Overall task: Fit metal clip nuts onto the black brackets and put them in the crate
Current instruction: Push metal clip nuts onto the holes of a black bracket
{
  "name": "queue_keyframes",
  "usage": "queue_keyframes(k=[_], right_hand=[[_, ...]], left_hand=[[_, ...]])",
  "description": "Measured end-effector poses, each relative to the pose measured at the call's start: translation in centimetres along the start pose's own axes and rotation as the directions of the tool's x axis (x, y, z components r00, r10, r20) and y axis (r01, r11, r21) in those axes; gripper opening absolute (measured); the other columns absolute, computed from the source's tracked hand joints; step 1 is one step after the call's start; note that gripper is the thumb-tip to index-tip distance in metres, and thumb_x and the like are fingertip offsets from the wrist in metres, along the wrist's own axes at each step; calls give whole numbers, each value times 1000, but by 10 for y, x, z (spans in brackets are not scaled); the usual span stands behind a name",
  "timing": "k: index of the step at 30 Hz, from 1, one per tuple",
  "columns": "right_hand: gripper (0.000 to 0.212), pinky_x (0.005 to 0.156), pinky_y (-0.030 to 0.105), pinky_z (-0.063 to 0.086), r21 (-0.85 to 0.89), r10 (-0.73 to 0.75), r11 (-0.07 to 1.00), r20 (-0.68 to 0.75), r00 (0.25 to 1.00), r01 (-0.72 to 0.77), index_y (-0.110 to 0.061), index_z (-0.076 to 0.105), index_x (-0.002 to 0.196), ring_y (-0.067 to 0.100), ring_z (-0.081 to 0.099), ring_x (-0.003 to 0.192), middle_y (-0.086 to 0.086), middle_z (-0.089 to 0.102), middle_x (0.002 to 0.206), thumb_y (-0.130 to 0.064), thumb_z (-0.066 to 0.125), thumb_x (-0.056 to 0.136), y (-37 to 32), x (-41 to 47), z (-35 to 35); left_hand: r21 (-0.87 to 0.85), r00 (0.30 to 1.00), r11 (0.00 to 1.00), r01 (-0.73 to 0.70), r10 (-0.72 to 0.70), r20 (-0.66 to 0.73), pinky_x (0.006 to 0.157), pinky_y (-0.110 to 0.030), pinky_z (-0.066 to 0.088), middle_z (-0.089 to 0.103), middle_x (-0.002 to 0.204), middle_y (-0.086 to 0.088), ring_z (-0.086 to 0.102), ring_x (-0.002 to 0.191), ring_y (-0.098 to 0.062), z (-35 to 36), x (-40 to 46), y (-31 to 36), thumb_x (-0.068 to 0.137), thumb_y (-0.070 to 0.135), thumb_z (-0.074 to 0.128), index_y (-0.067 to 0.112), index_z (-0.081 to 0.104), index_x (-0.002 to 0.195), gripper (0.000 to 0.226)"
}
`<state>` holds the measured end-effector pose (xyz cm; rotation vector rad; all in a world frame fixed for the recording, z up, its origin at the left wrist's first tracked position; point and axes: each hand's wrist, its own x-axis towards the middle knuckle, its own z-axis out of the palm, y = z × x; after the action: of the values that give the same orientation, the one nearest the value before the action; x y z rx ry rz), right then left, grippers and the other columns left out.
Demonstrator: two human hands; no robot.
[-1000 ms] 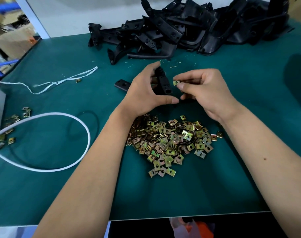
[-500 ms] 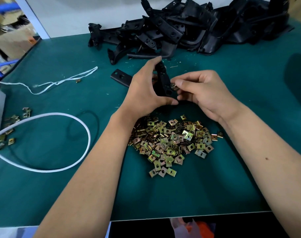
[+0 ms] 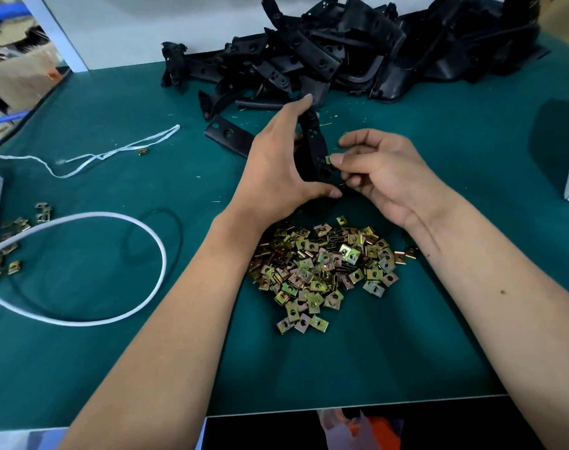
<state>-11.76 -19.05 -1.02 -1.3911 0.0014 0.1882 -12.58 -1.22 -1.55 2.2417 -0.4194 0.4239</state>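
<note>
Gripping an upright black bracket [image 3: 314, 147], the left hand [image 3: 276, 170] hides its lower end. The right hand [image 3: 383, 177] pinches a clip nut [image 3: 328, 160], mostly covered by fingertips.

upright black bracket [image 3: 314, 147], brass clip nut [image 3: 328, 160]

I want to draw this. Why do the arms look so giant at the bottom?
Head view: the wide-angle lens stretches whatever is near it, so the forearms balloon toward the frame's bottom, while the left hand, right hand and bracket pile farther off look small; the table edge tilts.
</note>
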Motion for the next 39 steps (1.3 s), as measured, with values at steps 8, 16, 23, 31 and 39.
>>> queue_keyframes(k=[8, 16, 23, 31, 39], right_hand=[[27, 48, 17, 42, -132, -95, 986, 55, 994, 102, -13, 64, 96, 10, 57, 55, -1, 63, 65, 10, 73, 84, 2, -2, 3], [11, 53, 21, 47, -336, -258, 907, 39, 965, 256, -17, 71, 104, 13, 67, 64, 4, 78, 83, -16, 74, 94, -2, 4, -9], [15, 62, 10, 44, -856, -221, 420, 227, 949, 302, -31, 75, 88, -7, 61, 69, -15, 69, 77, -43, 82, 84, -6, 7, -28], [20, 56, 3, 38, -874, -200, 341, 292, 935, 346, -25, 68, 84, -3, 58, 64, -14, 62, 74, -28, 88, 80, -4, 8, -26], [14, 51, 17, 49, -683, -332, 658, 115, 936, 317, -24, 73, 80, 4, 64, 51, -5, 70, 63, -26, 86, 83, 6, 12, -20]], left_hand=[[80, 1000, 997, -22, 23, -7, 110, -39, 48, 52, 146, -5, 55, 131, -20, 4, -1, 6, 45, 46, 103, 8, 38, 153, 131], [78, 994, 995, 63, -56, -90, 112, -42, 46, 50, 151, -4, 50, 137, -22, -2, 2, 1, 48, 52, 100, 11, 38, 154, 130], [100, 979, 981, 167, -153, -136, 105, -25, 47, 52, 150, -1, 56, 125, -13, -10, 0, -14, 53, 57, 96, 18, 35, 156, 126], [138, 993, 984, 111, -103, -59, 110, -31, 45, 50, 151, 0, 52, 134, -19, -7, -1, -8, 56, 55, 96, 17, 36, 156, 123], [120, 997, 989, 82, -81, -17, 110, -40, 47, 55, 146, -2, 55, 131, -19, -5, -2, -4, 53, 54, 97, 16, 38, 154, 123]])
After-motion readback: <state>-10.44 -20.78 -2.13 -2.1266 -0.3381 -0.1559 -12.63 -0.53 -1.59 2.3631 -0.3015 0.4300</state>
